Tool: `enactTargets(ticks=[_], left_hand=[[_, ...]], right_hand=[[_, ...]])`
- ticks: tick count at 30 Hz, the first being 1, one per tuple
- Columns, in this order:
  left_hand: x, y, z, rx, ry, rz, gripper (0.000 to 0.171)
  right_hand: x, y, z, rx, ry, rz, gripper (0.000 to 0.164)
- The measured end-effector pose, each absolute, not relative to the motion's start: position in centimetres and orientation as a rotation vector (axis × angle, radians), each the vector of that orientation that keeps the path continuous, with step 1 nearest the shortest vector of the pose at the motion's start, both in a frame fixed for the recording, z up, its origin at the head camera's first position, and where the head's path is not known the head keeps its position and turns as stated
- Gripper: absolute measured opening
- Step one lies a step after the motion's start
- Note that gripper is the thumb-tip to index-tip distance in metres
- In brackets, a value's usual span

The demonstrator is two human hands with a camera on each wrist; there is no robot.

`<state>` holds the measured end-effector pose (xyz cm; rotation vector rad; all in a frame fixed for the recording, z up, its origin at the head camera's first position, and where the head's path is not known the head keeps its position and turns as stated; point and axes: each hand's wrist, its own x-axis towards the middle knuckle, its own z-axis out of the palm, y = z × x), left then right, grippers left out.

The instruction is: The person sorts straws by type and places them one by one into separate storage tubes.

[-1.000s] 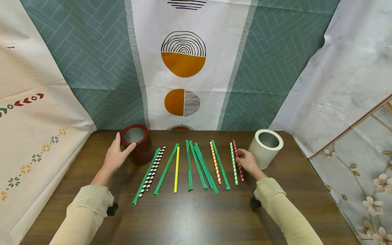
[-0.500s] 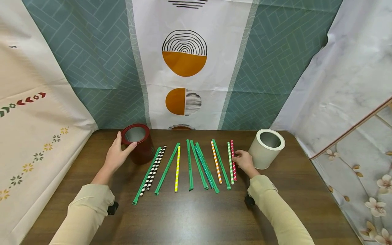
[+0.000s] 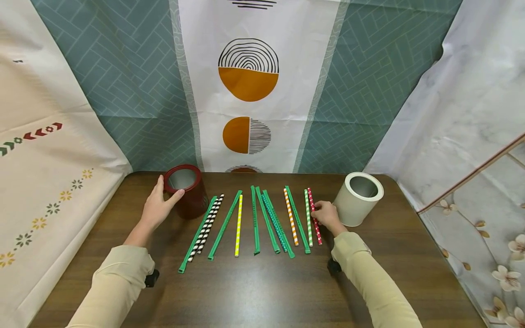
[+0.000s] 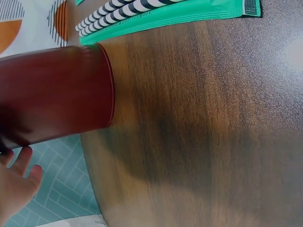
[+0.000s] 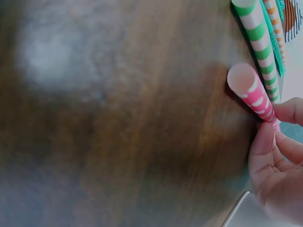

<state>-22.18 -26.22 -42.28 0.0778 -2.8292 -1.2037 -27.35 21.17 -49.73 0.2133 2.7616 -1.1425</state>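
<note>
My left hand [image 3: 157, 205] rests against the left side of a dark red cylindrical cup [image 3: 192, 198], thumb near its rim and fingers extended. In the left wrist view, fingertips [image 4: 23, 158] touch the cup's side. My right hand [image 3: 328, 216] pinches a red paper straw with white dots [image 3: 314, 217] between thumb and finger. The right wrist view shows the straw's open end [image 5: 242, 80] close to the table. Beside it, to the left, lies a green-and-white striped straw [image 3: 308, 218]. A cream cylindrical cup [image 3: 354, 205] stands just right of my right hand.
Across the brown table [image 3: 262, 291] lie black-and-white striped straws [image 3: 207, 228], a yellow straw [image 3: 238, 226], an orange-striped straw [image 3: 290, 217], a teal dotted straw [image 3: 274, 219] and several green-wrapped straws [image 3: 224, 225]. Printed cloth [image 3: 250, 82] hangs behind the table.
The red dotted straw and the green-striped straw have moved left with my right hand. Since then the red straw's near end has swung a little right. My left hand stays by the dark red cup.
</note>
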Motion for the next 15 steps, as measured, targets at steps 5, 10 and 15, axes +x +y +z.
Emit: enactTargets(ticks=[5,10,15], left_hand=[[-22.2,-26.2,-42.2,0.077,-2.832,-1.206,0.090],[-22.1,-26.2,-42.2,0.081,-2.830,-1.205,0.091],[-22.2,-26.3,-42.2,0.088,-2.828,-1.201,0.091]], right_hand=[[-27.0,21.0,-49.7,0.234,2.749,-1.201,0.032],[-26.7,20.6,-49.1,0.225,2.684,-1.349,0.031],[-26.8,19.6,-47.5,0.155,2.587,-1.485,0.030]])
